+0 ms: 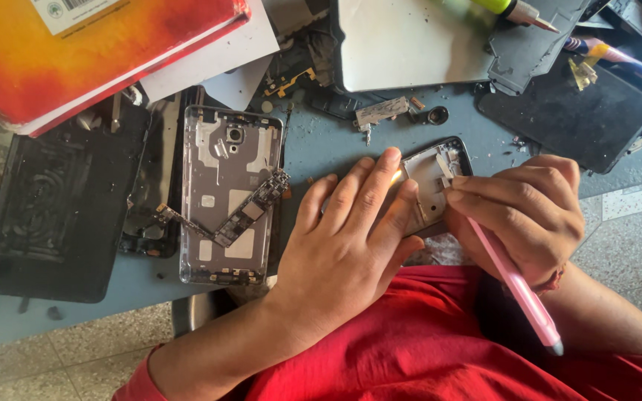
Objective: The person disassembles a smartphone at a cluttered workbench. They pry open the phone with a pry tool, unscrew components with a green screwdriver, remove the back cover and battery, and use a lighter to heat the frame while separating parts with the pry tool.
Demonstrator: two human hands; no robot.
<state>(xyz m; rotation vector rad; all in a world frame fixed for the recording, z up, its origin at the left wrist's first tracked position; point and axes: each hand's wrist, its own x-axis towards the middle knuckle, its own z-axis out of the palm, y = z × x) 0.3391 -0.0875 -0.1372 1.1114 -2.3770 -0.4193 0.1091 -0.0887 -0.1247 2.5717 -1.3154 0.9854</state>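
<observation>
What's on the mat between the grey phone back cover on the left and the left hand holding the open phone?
In the head view, only bare blue mat separates the grey back cover from the left hand; the circuit board stays on the cover.

Two hands are at work at the bench's near edge: the left hand point(351, 238) and the right hand point(521, 215). There are two opened phone bodies: one dark-rimmed phone frame point(440, 167) under the hands and one silver phone shell point(224, 156) left of them. One circuit board point(250, 212) lies across that shell. One pink pen-shaped tool point(518, 286) is counted, one red-orange book point(76, 52) at the far left corner, and two black mats, one mat point(53, 215) at the left edge and another mat point(574, 119) at the right.
</observation>
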